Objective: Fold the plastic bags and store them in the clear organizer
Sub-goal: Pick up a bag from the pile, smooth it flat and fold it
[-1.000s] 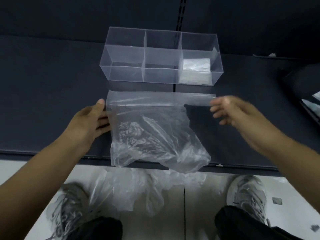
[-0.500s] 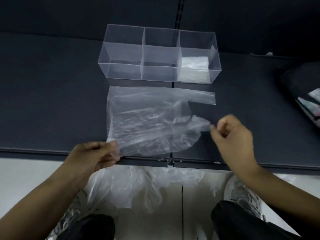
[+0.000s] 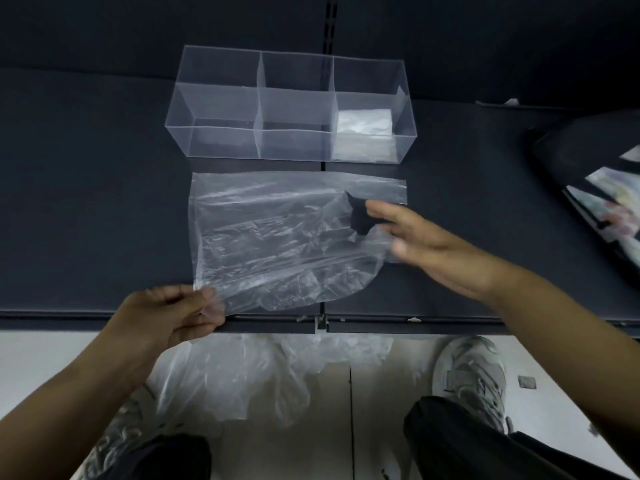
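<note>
On the dark table (image 3: 86, 202), just in front of the clear organizer (image 3: 221, 143), the plastic bag (image 3: 277, 237) is lying spread out. It is now sitting flatter than half a second ago, when its near right part was still being lifted into a hump. I am still pinching its near left corner with my left hand (image 3: 176, 317), thumb against curled fingers, right at the table's front edge. My right hand (image 3: 426, 244) is no longer pinching the handle strip. Its fingers are now stretching out straight and slightly apart over the bag's right side, beside the dark gap between the handles. It is blurring, so I cannot tell whether it is pressing down. The far handle strip is running along the organizer's front wall, close to it but apart. One folded bag (image 3: 363, 129) is sitting in the organizer's right compartment, as before. Below the table edge, a heap of loose bags (image 3: 242, 375) is lying on the floor (image 3: 41, 358) between my shoes (image 3: 471, 375). A dark object (image 3: 595, 188) is sitting at the table's right end.
</note>
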